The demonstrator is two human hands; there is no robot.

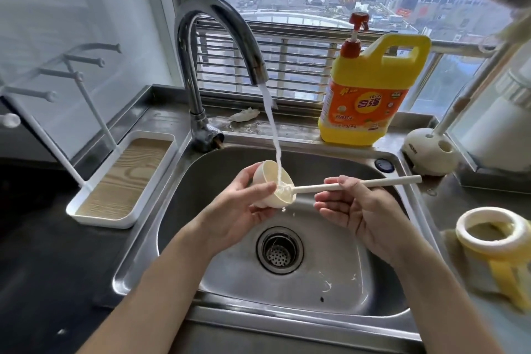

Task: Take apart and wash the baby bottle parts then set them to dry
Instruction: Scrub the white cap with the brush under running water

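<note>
Over the sink (161, 210), left hand (238, 210) cups the cap (270, 181) under running water; right hand (356, 207) pinches the brush (344, 185), bristles hidden inside.

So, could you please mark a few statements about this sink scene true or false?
1. The tap pours water into the cap. True.
2. The left hand holds the brush. False: it holds the cap; the right hand holds the brush.
3. The soap jug stands behind the sink. True.
4. The rack stands right of the sink. False: it stands to the left.
5. The bottle lies in the sink. False: it stands on the counter at the right.
</note>
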